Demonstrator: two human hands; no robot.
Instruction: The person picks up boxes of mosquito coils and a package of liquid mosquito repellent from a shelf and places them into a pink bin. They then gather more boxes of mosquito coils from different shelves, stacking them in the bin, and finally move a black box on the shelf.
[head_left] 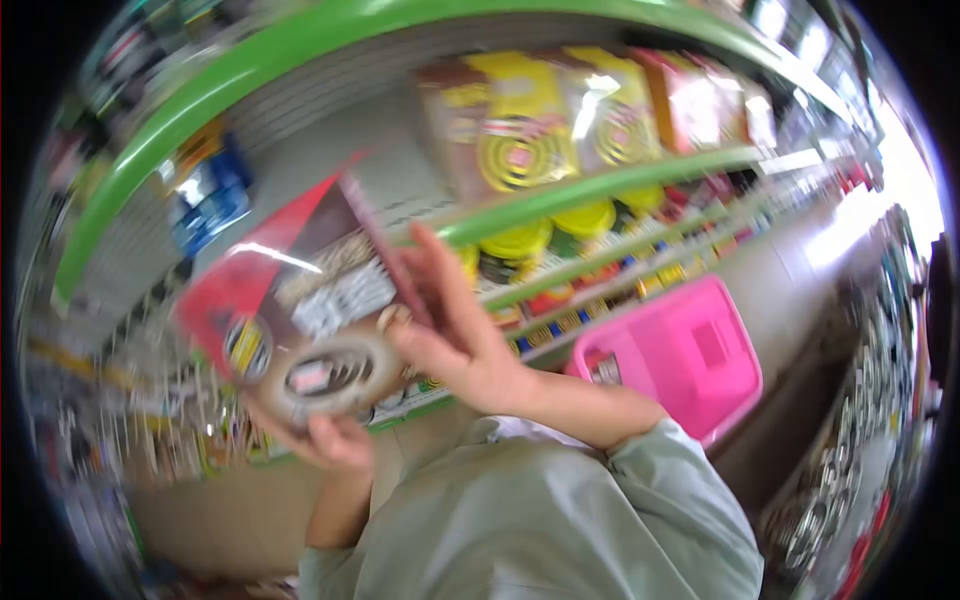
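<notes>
Pale-green sleeve fills the bottom of my view, both forearms rising out of it. Mosquito-coil box, red and brown with a coil printed on the face, is held tilted in front of the shelving and reads blurred. Left hand cups its lower edge from below, fingers curled under. Right hand lies along the right side edge, fingers extended and nearly flat, thumb towards the face. How tight either grip is, I can't tell.

My read: a two-hand hold of a light carton. Weight should sit on the left palm, and the right should only steady the edge, with no pinching at the corner.

Edges: green shelf lip is just behind the right fingertips, with yellow coil boxes stacked above it. Pink basket sits low beside the right forearm. Open room is the bright aisle floor to the right. Opposite racks close it off further out.
</notes>
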